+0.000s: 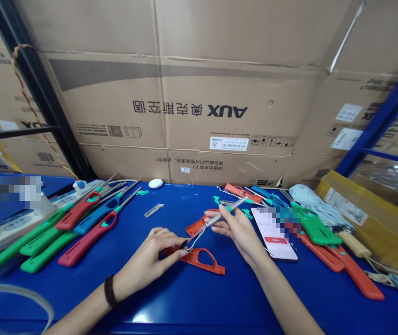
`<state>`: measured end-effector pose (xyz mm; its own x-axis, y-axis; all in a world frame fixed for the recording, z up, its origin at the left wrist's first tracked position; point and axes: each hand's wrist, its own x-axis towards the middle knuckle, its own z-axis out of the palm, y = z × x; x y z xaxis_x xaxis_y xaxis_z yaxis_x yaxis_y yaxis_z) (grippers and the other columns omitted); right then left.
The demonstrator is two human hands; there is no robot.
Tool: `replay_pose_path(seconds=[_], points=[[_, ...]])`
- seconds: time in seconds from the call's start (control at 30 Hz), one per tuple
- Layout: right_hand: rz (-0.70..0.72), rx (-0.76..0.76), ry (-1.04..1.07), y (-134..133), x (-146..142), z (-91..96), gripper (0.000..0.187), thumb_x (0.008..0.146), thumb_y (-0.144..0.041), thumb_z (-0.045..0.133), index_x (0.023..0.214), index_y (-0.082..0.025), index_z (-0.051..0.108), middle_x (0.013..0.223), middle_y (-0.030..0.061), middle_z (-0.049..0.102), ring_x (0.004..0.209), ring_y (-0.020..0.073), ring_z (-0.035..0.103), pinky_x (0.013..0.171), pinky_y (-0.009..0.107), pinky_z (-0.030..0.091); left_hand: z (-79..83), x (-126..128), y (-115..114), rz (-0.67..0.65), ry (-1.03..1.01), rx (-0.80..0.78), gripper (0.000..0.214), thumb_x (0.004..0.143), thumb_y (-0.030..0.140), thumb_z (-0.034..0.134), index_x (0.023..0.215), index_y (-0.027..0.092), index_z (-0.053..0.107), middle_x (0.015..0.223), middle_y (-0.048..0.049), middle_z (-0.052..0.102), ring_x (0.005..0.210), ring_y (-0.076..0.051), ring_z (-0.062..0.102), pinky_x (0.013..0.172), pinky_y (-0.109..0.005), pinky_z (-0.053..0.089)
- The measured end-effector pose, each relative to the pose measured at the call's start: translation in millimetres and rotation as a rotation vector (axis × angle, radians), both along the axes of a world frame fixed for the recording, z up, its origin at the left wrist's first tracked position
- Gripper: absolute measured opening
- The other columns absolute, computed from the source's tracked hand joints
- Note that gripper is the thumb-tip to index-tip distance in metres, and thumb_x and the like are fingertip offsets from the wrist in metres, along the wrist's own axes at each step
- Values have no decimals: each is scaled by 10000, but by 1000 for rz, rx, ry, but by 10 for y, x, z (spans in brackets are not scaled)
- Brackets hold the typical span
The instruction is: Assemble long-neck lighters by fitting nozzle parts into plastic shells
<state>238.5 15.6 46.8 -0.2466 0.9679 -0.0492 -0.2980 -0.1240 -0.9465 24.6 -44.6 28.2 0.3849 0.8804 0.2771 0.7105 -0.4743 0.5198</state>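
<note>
The left hand (146, 263) pinched thin wires (195, 244) between thumb and fingertips. The right hand (237, 235) gripped a metal lighter wand (224, 217) with a green collar, at 12 o'clock on the blue bench (80, 298). Below it lay an orange lighter shell (213, 267), open and unjoined. Closed lighters (87, 242) lay at 10 o'clock, a phone (272, 237) at 2 o'clock. Farthest off, a carton (199, 83) showed "AUX" upside down.
</note>
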Motion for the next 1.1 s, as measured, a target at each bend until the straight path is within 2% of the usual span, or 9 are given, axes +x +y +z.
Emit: replay_pose_path(seconds=[0.13,0.3,0.4,0.53,0.7,0.8,0.9,0.97,1.1], points=[[-98,40,-59,-295,118,-160,498,706,-520,691,949,-209,387,921,89,715,823,249,705,616,311,592,33,-104,65,-58,38,50,269,888,261,529,1142,275,617,847,-1,698,784,-161,611,959,-405,340],[-125,-113,-37,-644,232,-390,527,719,-615,620,998,-198,459,1036,121,662,839,260,694,625,359,584,11,-98,140,-177,27,36,187,885,251,533,1019,267,662,984,-18,699,915,-176,616,961,-379,386],[-162,-100,-82,-787,276,-428,532,707,-627,622,1001,-193,535,1055,129,656,816,247,680,618,369,573,-45,-75,165,-229,-3,32,190,885,229,526,1005,258,671,1151,-48,633,1081,-198,550,937,-346,433],[-318,-55,-149,-874,392,-428,561,682,-595,666,1076,-207,574,1035,111,668,865,241,652,682,370,568,-127,-63,161,-289,-68,-15,232,912,236,484,1088,245,636,1108,-61,652,1044,-184,580,902,-319,476],[-533,11,-207,-814,687,-488,478,598,-476,778,939,-214,569,810,38,681,646,175,626,625,312,550,-184,-98,216,-279,-5,72,261,926,222,459,1141,260,603,1098,-40,664,1014,-170,596,878,-302,487],[-463,106,-408,-749,815,-497,388,612,-461,761,851,-211,587,749,30,657,700,203,635,629,309,539,-177,-105,311,-246,37,118,253,921,228,465,1120,258,618,1076,-39,673,996,-172,603,860,-300,494],[-367,285,-718,-695,816,-423,263,718,-457,663,828,-222,618,845,49,669,828,233,634,746,343,517,-138,-82,394,-237,58,133,241,912,246,480,1092,247,639,1031,-46,686,958,-175,613,822,-296,507],[-327,401,-893,-656,724,-339,201,781,-416,604,877,-240,622,925,44,667,893,236,621,817,361,485,-112,-61,423,-253,82,149,244,911,248,478,1089,249,645,1027,-46,689,958,-177,612,811,-296,509],[-117,599,-996,-526,337,-198,123,847,-326,550,930,-249,598,987,32,646,956,208,585,840,338,452,-107,-41,436,-263,97,186,234,914,244,475,1069,245,651,1037,-44,689,965,-177,611,811,-295,506]])
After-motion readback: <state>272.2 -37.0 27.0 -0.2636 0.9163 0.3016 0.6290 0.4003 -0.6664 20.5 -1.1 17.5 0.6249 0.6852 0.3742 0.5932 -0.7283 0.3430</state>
